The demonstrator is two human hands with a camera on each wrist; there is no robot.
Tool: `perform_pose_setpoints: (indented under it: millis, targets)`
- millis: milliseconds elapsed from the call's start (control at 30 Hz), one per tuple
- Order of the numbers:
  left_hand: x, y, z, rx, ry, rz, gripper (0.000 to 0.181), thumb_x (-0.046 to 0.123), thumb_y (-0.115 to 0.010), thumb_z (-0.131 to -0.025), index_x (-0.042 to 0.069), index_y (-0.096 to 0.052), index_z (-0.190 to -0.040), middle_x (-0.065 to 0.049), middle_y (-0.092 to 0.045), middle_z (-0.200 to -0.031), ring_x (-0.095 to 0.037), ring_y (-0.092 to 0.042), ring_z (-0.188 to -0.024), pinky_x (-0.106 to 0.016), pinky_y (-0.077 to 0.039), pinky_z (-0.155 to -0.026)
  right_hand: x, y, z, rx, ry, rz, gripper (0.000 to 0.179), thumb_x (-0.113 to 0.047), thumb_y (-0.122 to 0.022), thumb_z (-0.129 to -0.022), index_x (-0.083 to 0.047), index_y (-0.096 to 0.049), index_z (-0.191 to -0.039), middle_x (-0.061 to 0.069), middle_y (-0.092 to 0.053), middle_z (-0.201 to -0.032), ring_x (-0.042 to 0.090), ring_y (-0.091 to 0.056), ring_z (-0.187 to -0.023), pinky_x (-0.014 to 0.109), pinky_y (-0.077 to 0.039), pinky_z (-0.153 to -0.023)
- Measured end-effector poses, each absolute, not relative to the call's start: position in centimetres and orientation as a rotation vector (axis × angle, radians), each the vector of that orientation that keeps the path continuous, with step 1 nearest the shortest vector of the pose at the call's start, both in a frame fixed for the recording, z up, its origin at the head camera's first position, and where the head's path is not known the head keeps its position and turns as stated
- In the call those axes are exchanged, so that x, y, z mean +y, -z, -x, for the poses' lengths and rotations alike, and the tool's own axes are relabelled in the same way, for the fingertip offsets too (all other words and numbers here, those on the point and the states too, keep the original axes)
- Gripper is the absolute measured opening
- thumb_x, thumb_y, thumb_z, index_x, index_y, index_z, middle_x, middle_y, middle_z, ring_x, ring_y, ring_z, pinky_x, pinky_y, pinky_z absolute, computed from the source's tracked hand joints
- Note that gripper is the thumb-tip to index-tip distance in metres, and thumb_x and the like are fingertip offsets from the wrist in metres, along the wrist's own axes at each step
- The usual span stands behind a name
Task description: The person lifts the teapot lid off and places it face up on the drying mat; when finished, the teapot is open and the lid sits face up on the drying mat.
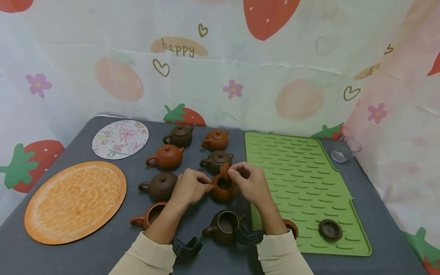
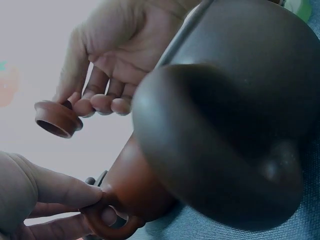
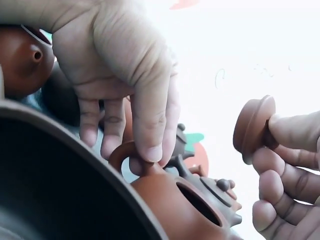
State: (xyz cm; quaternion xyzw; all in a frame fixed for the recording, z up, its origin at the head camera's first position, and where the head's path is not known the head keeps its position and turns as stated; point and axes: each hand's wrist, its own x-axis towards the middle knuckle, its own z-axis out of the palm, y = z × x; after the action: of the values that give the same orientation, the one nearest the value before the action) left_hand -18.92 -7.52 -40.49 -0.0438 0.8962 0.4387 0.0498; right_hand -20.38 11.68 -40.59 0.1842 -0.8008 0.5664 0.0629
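Note:
My left hand (image 1: 190, 187) pinches the handle of a reddish-brown clay teapot (image 1: 223, 193), whose top is uncovered; the handle (image 2: 107, 230) shows between thumb and fingers in the left wrist view. Just above that pot, the thumb and fingers of my right hand (image 1: 252, 185) hold its small round lid (image 1: 225, 170), tipped on edge. The right wrist view shows the lid (image 3: 252, 130) apart from the teapot's dark opening (image 3: 200, 205). An open dark teapot (image 1: 225, 227) stands nearer me, and a lidded dark teapot (image 1: 217, 162) sits just behind.
Several lidded teapots stand behind, among them an orange-brown one (image 1: 167, 156). An uncovered red pot (image 1: 151, 215) is under my left forearm. On the green mat (image 1: 299, 172) lie a dark lid (image 1: 330, 230) and a red one (image 1: 291, 228). A glass (image 1: 345, 149) and round mats (image 1: 77, 202) flank them.

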Motion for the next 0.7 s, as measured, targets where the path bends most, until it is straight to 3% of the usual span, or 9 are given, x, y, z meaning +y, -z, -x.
perform_pose_setpoints:
  millis: [167, 433, 700]
  targets:
    - [-7.5, 40.5, 18.9, 2.726, -1.338, 0.137, 0.005, 0.017, -0.079, -0.083, 0.018, -0.076, -0.078, 0.002, -0.065, -0.083, -0.022, -0.056, -0.078, -0.038, -0.046, -0.066, 11.7, 40.4, 20.4, -2.386, -1.895, -0.453, 0.008, -0.005, -0.067, -0.091, 0.003, -0.068, -0.095, 0.011, -0.065, -0.082, 0.026, -0.059, -0.074, 0.034, -0.047, -0.064]
    - [-7.5, 40.5, 18.8, 2.729, -1.363, 0.124, 0.005, 0.016, -0.078, -0.083, 0.017, -0.076, -0.079, 0.0, -0.064, -0.085, -0.022, -0.057, -0.08, -0.039, -0.048, -0.069, 12.0, 40.0, 20.2, -2.195, -2.192, -0.435, 0.01, 0.003, -0.063, -0.086, 0.006, -0.057, -0.094, 0.015, -0.06, -0.081, 0.03, -0.057, -0.074, 0.048, -0.049, -0.069]
    - [-7.6, 40.5, 18.8, 2.724, -1.362, 0.128, 0.004, 0.017, -0.078, -0.083, 0.015, -0.076, -0.08, 0.0, -0.064, -0.085, -0.022, -0.057, -0.082, -0.039, -0.048, -0.07, 12.1, 39.5, 20.0, -2.085, -2.306, -0.558, 0.046, 0.005, -0.055, -0.092, -0.004, -0.051, -0.136, 0.016, -0.06, -0.087, 0.024, -0.057, -0.075, 0.04, -0.048, -0.068]
